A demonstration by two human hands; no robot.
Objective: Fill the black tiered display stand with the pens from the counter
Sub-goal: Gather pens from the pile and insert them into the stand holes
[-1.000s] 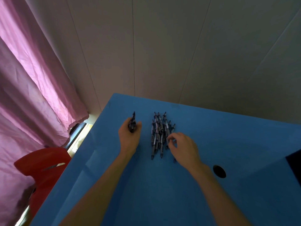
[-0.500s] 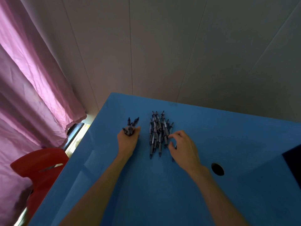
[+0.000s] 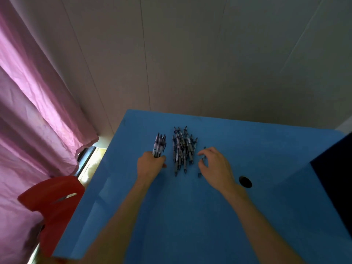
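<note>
Head view: left hand (image 3: 150,166) grips pen bundle (image 3: 159,144); right hand (image 3: 215,166) pinches single pen (image 3: 203,156) beside pile (image 3: 182,149).

- Left hand (image 3: 150,165): grips a bundle of pens (image 3: 159,144), tips toward the far edge of the blue counter (image 3: 190,216).
- Pen pile (image 3: 182,147): lies between both hands.
- Right hand (image 3: 215,166): fingers curled over a single pen (image 3: 203,156), beside the pile.
- Dark round hole (image 3: 245,181): near the right wrist.

The counter (image 3: 190,216) is plain bright blue. The pens (image 3: 182,149) are dark with pale, clear barrels. A pink curtain (image 3: 34,111) hangs beside a red chair (image 3: 55,202), against a beige panelled wall (image 3: 190,54).
</note>
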